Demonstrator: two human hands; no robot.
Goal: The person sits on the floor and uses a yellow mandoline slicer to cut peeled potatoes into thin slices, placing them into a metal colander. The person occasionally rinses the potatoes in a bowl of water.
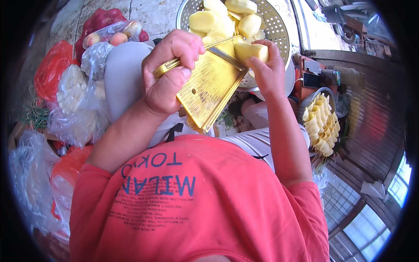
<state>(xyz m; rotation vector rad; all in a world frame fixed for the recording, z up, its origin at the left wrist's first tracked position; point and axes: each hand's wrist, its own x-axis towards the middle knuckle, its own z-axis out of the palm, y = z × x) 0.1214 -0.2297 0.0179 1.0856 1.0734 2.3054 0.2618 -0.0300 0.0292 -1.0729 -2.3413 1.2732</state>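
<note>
My left hand (172,72) is closed round the handle of a yellow mandoline slicer (209,83), held tilted in front of my body. A metal blade (227,58) crosses the slicer's upper part. In my right hand (267,70) a peeled potato (251,52) is gripped between thumb and fingers, close against the slicer by the blade. Whether it touches the blade cannot be made out. Just beyond both hands is a perforated metal colander (279,37) holding several peeled, pale yellow potatoes (205,22).
At the right stands a metal bowl (325,91) heaped with wavy yellow slices (322,124). Behind it lie a phone (311,80) and a glass jar (331,77). Plastic bags (72,89), a red bag (54,70) and bagged fruit (118,39) crowd the left side.
</note>
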